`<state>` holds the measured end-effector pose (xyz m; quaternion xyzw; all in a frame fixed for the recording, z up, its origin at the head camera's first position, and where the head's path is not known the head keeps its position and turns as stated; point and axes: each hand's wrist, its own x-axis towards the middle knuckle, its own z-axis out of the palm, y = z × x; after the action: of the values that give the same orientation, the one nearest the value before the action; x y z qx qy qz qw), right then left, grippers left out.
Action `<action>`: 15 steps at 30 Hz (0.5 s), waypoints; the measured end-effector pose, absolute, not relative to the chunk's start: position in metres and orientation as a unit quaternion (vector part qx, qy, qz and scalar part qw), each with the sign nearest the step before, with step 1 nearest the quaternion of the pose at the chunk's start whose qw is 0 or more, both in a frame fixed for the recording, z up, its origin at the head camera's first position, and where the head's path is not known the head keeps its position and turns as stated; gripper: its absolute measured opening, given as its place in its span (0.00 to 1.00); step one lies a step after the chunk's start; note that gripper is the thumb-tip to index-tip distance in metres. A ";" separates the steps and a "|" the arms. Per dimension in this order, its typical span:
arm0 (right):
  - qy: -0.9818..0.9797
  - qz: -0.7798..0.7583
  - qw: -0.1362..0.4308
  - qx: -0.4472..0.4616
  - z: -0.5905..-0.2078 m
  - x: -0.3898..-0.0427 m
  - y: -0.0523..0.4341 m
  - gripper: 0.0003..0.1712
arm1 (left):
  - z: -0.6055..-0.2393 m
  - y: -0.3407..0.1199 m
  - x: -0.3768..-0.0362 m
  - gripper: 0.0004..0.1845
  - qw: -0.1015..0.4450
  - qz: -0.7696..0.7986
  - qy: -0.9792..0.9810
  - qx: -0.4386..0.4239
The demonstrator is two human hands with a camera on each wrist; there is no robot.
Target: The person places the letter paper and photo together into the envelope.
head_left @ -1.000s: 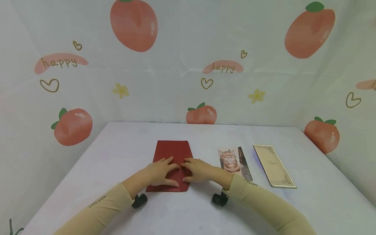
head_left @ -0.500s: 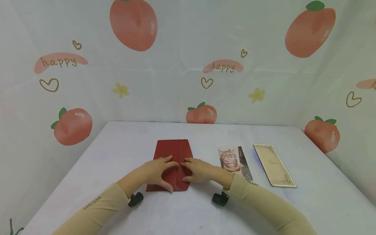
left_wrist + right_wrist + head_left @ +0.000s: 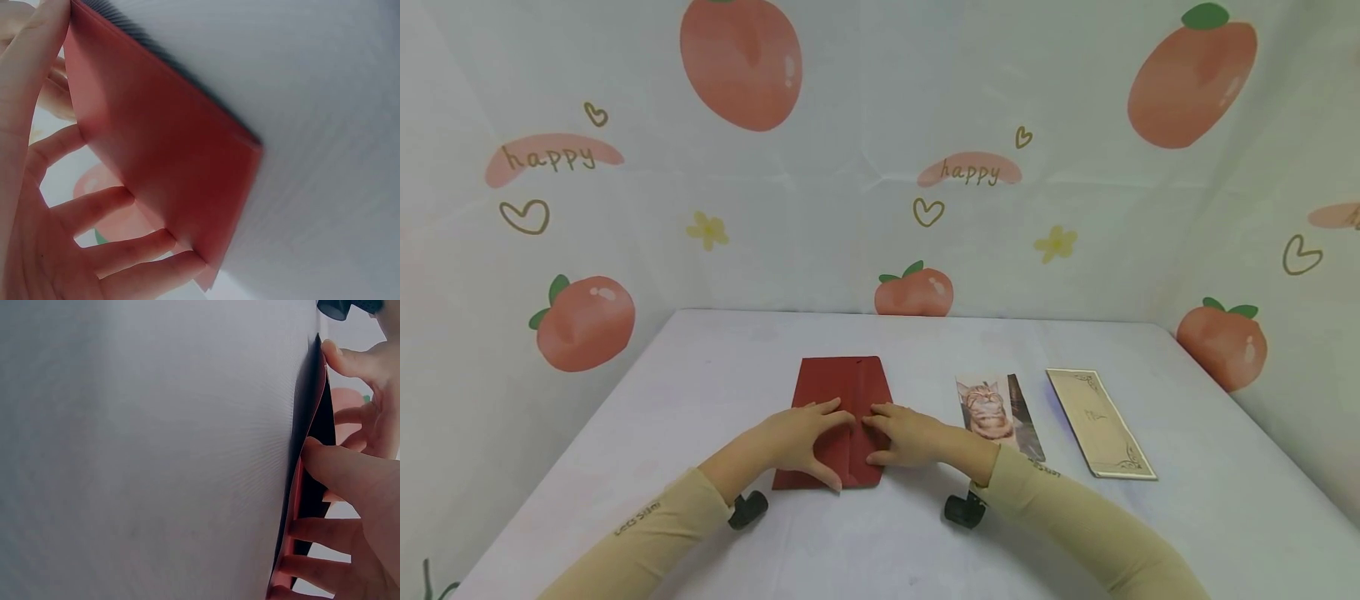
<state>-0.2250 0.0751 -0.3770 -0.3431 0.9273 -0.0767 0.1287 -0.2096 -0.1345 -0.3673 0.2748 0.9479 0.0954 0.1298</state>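
Observation:
A red paper envelope (image 3: 827,379) lies on the table in front of me, with a lengthwise edge running down its right half. My left hand (image 3: 793,437) rests on its left part, fingers spread and thumb reaching to the near edge. In the left wrist view its fingertips (image 3: 119,199) touch the far side of the red panel (image 3: 162,144). My right hand (image 3: 913,435) touches the envelope's right side, thumb and fingers apart. In the right wrist view the near edge gapes slightly around a dark inside (image 3: 322,425). The paper under both palms is hidden.
Right of the envelope lies a cat picture card (image 3: 988,412), partly behind my right forearm. Farther right is a beige card with ornamented corners (image 3: 1101,425). The white table (image 3: 880,550) meets a fruit-patterned backdrop (image 3: 820,225). Black wrist cameras (image 3: 748,510) hang below my wrists.
My left hand has shifted slightly left, its thumb now at the near edge. A lengthwise edge has appeared on the envelope's right half. My right hand stays nearly still.

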 end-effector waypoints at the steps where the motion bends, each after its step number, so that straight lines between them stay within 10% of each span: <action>1: 0.927 -0.077 0.128 -0.343 -0.377 -0.225 0.075 0.35 | -0.367 -0.134 -0.210 0.46 0.130 0.094 0.948 0.275; 15: 0.923 -0.136 0.090 -0.349 -0.379 -0.227 0.082 0.32 | -0.369 -0.135 -0.212 0.47 0.128 0.085 0.948 0.279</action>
<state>-0.2275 0.0823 -0.3793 -0.3490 0.9228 -0.1358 0.0904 -0.2117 -0.1349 -0.3689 0.2789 0.9480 0.0848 0.1280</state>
